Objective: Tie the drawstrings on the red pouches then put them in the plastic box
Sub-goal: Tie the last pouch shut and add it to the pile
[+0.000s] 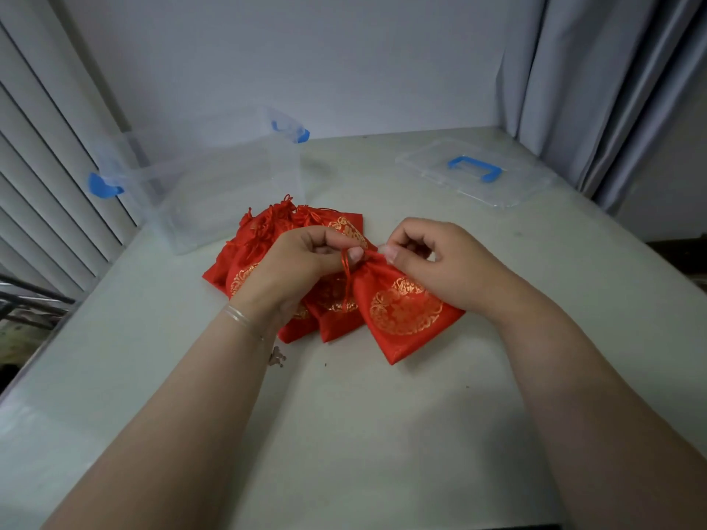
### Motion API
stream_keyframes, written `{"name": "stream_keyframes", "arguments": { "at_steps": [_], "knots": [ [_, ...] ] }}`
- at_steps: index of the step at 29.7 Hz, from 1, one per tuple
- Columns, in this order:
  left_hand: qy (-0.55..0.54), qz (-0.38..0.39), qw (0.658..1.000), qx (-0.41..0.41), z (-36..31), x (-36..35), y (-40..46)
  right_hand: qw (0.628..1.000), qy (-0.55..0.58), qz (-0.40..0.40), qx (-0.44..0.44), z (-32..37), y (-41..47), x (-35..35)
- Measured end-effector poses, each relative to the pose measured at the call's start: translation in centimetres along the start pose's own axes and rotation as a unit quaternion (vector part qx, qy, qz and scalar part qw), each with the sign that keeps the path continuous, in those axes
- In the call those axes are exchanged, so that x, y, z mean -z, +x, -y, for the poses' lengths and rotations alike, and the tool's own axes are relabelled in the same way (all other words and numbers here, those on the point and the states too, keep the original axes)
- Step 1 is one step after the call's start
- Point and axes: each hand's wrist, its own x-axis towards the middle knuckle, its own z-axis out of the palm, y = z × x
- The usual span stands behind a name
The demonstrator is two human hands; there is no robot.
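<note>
A red pouch with a gold round print (pixel 405 311) lies on the table, its gathered neck raised between my hands. My left hand (pixel 298 262) pinches the red drawstring (pixel 346 277) at the neck, with a loop hanging down. My right hand (pixel 432 258) pinches the neck from the other side. Behind and under my left hand lies a pile of several more red pouches (pixel 267 239). The clear plastic box with blue latches (pixel 214 177) stands open at the back left, with nothing visible inside it.
The box's clear lid with a blue handle (pixel 474 170) lies flat at the back right. Grey curtains (pixel 612 89) hang at the right, and a slatted panel (pixel 49 166) runs along the left table edge. A thin bracelet circles my left wrist.
</note>
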Motion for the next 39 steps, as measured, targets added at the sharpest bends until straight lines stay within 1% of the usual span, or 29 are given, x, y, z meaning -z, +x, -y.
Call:
{"name": "stream_keyframes", "arguments": {
  "at_steps": [3, 5, 6, 8, 9, 10, 11, 14, 15, 18, 20, 22, 24, 26, 28, 31, 35, 39],
  "knots": [
    [0.005, -0.004, 1.000, -0.012, -0.1, -0.1, -0.1, 0.994, 0.035, 0.097, -0.042, -0.1, 0.0, 0.2],
    [0.062, 0.004, 0.997, -0.043, -0.1, -0.5, -0.2, 0.990, 0.024, 0.127, -0.061, -0.5, 0.0, 0.3],
    [0.100, 0.013, 0.993, -0.060, -0.1, -0.7, -0.3, 0.992, 0.009, 0.113, -0.059, -0.6, 0.1, 0.4],
    [0.153, 0.038, 0.984, -0.080, -0.1, -1.0, -0.5, 0.999, 0.004, 0.020, -0.038, -0.9, 0.3, 0.5],
    [0.164, 0.052, 0.981, -0.084, -0.1, -1.2, -0.6, 0.999, 0.035, -0.021, -0.027, -0.9, 0.4, 0.6],
    [0.170, 0.064, 0.979, -0.090, 0.0, -1.3, -0.7, 0.997, 0.070, -0.034, -0.024, -0.8, 0.5, 0.6],
    [0.175, 0.070, 0.977, -0.100, 0.1, -1.4, -0.7, 0.996, 0.085, -0.027, -0.025, -0.8, 0.6, 0.4],
    [0.207, 0.059, 0.964, -0.156, 0.5, -1.7, -0.7, 0.998, 0.040, 0.035, -0.034, -1.1, 0.7, -0.4],
    [0.218, 0.048, 0.958, -0.179, 0.7, -1.8, -0.7, 0.997, 0.043, 0.035, -0.048, -1.1, 0.7, -0.6],
    [0.238, 0.002, 0.941, -0.240, 0.9, -2.0, -0.5, 0.990, 0.111, 0.033, -0.083, -1.2, 0.7, -0.7],
    [0.272, -0.031, 0.916, -0.292, 0.9, -2.0, -0.5, 0.980, 0.167, 0.033, -0.102, -1.2, 0.8, -1.0],
    [0.327, -0.056, 0.879, -0.343, 1.0, -2.0, -0.4, 0.969, 0.216, 0.019, -0.116, -1.2, 0.7, -1.3],
    [0.375, -0.076, 0.845, -0.373, 1.1, -1.8, -0.4, 0.962, 0.245, 0.011, -0.121, -1.1, 0.6, -1.4],
    [0.408, -0.101, 0.817, -0.395, 1.2, -1.6, -0.3, 0.962, 0.246, 0.006, -0.117, -1.0, 0.6, -1.2],
    [0.429, -0.115, 0.796, -0.410, 1.2, -1.4, -0.2, 0.969, 0.220, 0.000, -0.110, -0.7, 0.6, -1.0],
    [0.438, -0.118, 0.786, -0.420, 1.2, -1.2, -0.1, 0.977, 0.193, -0.020, -0.085, -0.5, 0.7, -0.8],
    [0.436, -0.114, 0.784, -0.427, 1.3, -1.3, 0.0, 0.985, 0.164, -0.031, -0.052, -0.6, 0.8, -0.5],
    [0.420, -0.106, 0.792, -0.431, 1.3, -1.2, 0.0, 0.992, 0.111, -0.032, -0.047, -0.8, 0.7, -0.4]
  ]
}}
